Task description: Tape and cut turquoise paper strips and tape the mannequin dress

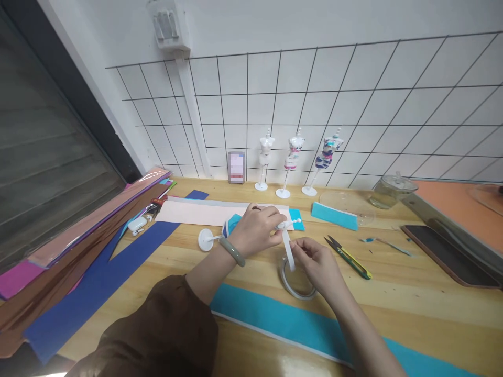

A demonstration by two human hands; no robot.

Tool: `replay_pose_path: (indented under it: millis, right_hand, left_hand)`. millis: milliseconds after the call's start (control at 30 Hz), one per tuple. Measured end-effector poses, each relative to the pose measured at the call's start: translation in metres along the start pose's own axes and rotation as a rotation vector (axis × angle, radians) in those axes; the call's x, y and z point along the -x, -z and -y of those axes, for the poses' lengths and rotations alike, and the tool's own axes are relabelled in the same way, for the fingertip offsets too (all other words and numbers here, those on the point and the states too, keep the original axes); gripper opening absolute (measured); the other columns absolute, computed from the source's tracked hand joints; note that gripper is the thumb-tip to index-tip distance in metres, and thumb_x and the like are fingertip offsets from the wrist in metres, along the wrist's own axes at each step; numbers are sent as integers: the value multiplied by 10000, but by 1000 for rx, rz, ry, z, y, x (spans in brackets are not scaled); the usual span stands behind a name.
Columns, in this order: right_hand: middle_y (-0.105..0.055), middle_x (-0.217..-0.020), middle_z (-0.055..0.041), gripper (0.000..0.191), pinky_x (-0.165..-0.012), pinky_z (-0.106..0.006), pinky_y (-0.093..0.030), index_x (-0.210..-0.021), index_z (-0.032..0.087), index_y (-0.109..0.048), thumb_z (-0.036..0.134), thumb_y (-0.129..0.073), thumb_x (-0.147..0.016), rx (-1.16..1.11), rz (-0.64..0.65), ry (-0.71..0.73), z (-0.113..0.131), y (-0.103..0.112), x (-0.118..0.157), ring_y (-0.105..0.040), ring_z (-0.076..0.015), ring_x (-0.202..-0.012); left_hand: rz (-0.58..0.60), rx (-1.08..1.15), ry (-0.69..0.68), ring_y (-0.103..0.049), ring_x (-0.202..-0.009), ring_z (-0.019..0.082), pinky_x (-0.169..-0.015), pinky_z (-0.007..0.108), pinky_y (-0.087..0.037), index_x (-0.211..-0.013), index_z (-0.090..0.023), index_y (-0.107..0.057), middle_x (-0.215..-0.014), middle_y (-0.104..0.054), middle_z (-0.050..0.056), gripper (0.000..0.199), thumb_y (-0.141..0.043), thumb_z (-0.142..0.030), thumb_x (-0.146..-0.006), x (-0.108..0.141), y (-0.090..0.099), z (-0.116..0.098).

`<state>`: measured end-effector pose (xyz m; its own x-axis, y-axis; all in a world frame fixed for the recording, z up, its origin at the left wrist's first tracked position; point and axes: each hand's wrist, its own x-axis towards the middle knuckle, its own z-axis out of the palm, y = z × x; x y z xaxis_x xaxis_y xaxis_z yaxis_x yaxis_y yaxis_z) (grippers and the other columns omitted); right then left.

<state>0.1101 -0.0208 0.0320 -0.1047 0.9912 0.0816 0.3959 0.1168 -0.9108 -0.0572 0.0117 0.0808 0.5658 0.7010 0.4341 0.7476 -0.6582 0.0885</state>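
Note:
My left hand [257,230] is closed around a miniature dress form [290,224] tipped on its side. Its white neck pokes out to the right of my fingers, and its round stand base [205,240] shows on the left. Most of its body is hidden under the hand. Blue and white material [232,224] shows beside that hand. A strip of white tape [288,250] hangs from near the neck, and my right hand [319,261] pinches its edge between thumb and finger. Just below lies a roll of tape [301,296], partly behind the strip and right hand.
Yellow-green thread snips [349,257] lie to the right. Three small dress forms [294,152] stand at the back beside a phone [236,167]. Turquoise paper [275,314] crosses the front; pale pink paper [196,212] lies behind. Rolled papers [90,225] fill the left; a glass teapot [389,191] stands right.

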Motion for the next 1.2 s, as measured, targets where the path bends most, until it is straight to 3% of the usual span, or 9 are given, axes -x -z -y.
replay_pose_path:
  millis: [433,633,767,867,933,1000,1200]
  right_hand:
    - [-622,-607,-26,367,-621,-265,-416,-651,152,-625,513,-591,-707,-403,69,-133,-8,-5,-6,-551,-145,-596]
    - [-603,-534,4,320,-513,-212,-387,-675,145,-674,459,-699,-623,-574,65,-212,-12,-9,-9,-500,-94,-494]
    - [-634,-576,-18,306,-467,-189,-386,-738,129,-680,424,-689,-658,-703,70,-285,-13,-12,-9,-535,-85,-491]
    - [-658,-631,-29,327,-472,-187,-422,-916,141,-648,370,-685,-686,-783,80,-339,-13,-13,-7,-602,-105,-536]
    - [-669,-652,-20,465,-466,-186,-440,-1128,181,-547,325,-681,-707,-839,66,-375,-12,-13,-6,-632,-116,-553]
    - [-684,-695,-23,543,-453,-181,-452,-1220,206,-461,278,-673,-726,-925,61,-421,-11,-13,-5,-653,-126,-572]
    - [-695,-835,-82,181,-476,-165,-476,-948,142,-579,181,-599,-773,-1079,120,-511,-19,-9,-11,-665,-119,-665]
  left_hand:
    - [-27,80,41,-547,-830,141,-769,293,-351,-899,-225,-547,-918,-587,-6,175,-471,-187,-746,1,9,0]
    - [14,14,37,-550,-821,167,-758,314,-352,-928,-213,-531,-923,-593,18,200,-457,-183,-744,1,13,0]
    - [33,-11,30,-551,-803,166,-752,315,-347,-937,-217,-528,-915,-598,15,203,-464,-178,-749,1,13,3]
    - [26,-31,29,-547,-802,165,-751,315,-342,-924,-217,-531,-902,-598,11,189,-462,-172,-754,1,14,3]
    - [16,-40,25,-545,-813,165,-749,314,-340,-932,-217,-531,-916,-597,13,191,-459,-171,-761,1,16,2]
    - [14,-47,16,-544,-820,167,-746,314,-339,-951,-220,-532,-920,-596,16,204,-461,-175,-765,1,18,1]
    - [10,-72,-2,-543,-836,175,-756,329,-331,-941,-228,-546,-920,-597,20,192,-463,-186,-774,1,22,-3]
